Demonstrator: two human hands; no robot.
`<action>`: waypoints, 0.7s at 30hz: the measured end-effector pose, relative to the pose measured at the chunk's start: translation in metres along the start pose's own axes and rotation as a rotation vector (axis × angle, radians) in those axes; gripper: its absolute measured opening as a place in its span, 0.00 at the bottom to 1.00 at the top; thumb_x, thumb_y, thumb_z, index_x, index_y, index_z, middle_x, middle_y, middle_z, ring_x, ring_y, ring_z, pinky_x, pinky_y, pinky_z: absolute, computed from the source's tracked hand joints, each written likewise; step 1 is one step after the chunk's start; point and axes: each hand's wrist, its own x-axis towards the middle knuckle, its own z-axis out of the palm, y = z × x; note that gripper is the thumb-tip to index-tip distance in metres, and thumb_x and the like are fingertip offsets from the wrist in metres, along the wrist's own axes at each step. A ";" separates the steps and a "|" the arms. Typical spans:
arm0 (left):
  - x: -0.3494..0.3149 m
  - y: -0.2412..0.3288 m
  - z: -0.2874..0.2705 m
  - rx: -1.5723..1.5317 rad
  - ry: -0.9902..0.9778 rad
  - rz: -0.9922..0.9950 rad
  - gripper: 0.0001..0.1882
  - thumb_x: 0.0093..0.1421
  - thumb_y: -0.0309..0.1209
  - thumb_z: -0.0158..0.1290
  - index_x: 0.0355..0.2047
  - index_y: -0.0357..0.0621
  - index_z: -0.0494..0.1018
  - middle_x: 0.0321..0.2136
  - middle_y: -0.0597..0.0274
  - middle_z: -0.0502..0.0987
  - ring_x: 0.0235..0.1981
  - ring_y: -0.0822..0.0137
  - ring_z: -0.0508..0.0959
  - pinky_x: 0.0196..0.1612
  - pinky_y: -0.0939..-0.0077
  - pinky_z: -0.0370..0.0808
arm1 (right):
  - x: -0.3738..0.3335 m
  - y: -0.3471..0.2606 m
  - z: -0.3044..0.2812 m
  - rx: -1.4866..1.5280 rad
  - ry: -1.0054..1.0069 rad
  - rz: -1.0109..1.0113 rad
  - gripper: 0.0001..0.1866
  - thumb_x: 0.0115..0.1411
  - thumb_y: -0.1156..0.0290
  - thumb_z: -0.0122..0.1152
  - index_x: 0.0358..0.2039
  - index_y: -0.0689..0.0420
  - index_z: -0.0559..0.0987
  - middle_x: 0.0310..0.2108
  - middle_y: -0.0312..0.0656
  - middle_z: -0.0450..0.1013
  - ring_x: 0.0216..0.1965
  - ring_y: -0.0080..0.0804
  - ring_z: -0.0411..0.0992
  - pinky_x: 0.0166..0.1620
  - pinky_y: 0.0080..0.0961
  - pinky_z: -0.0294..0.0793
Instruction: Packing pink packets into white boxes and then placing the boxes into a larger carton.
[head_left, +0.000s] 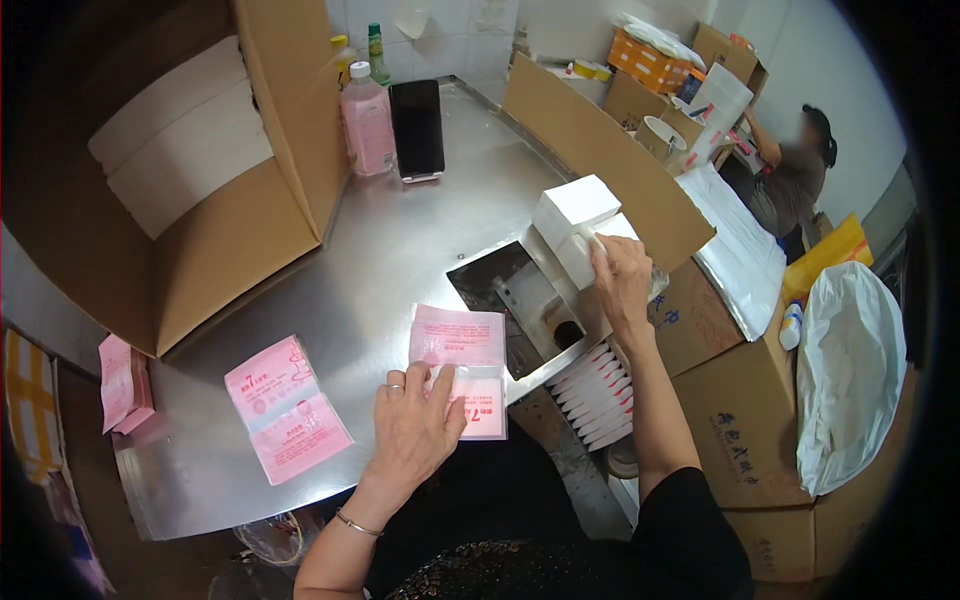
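Note:
My left hand [418, 425] lies on a pink printed plastic packet [460, 335] at the near edge of the metal table. Its fingers are spread and hold nothing I can see. To the left rests a flat pile of similar pink printed packets [290, 410]. My right hand [624, 280] reaches forward and grips a white folded paper stack [577, 258] between thumb and fingers. A second white paper block [578, 208] sits against it, beyond a rectangular opening [520, 310] in the tabletop. The far side of the right hand's grip is hidden.
A large open cardboard box [240, 260] stands left, with white blocks inside. A phone [416, 130] leans near a pink bottle [368, 120] at the back. White packs [597, 395] line up below the table. Cartons [740, 420] and a white sack [848, 370] fill the right; a person [795, 175] sits beyond.

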 end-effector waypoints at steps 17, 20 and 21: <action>-0.003 -0.012 -0.021 -0.106 -0.066 -0.087 0.29 0.51 0.34 0.60 0.55 0.40 0.71 0.38 0.50 0.69 0.38 0.52 0.70 0.40 0.59 0.68 | -0.092 -0.127 -0.021 0.512 -0.385 -0.783 0.22 0.55 0.74 0.58 0.52 0.63 0.76 0.48 0.52 0.72 0.53 0.56 0.72 0.59 0.59 0.68; 0.001 -0.010 -0.026 -0.112 -0.086 -0.088 0.36 0.49 0.35 0.61 0.60 0.43 0.68 0.37 0.49 0.69 0.37 0.51 0.71 0.40 0.59 0.69 | -0.107 -0.145 -0.013 0.404 -0.392 -0.764 0.21 0.56 0.70 0.58 0.51 0.62 0.77 0.46 0.55 0.72 0.55 0.53 0.70 0.63 0.65 0.60; 0.001 -0.004 -0.023 -0.158 -0.112 -0.064 0.39 0.49 0.36 0.62 0.63 0.45 0.66 0.36 0.49 0.69 0.37 0.51 0.71 0.39 0.59 0.69 | -0.092 -0.144 0.002 0.301 -0.437 -0.672 0.20 0.57 0.70 0.58 0.50 0.61 0.77 0.45 0.55 0.72 0.54 0.52 0.70 0.64 0.67 0.58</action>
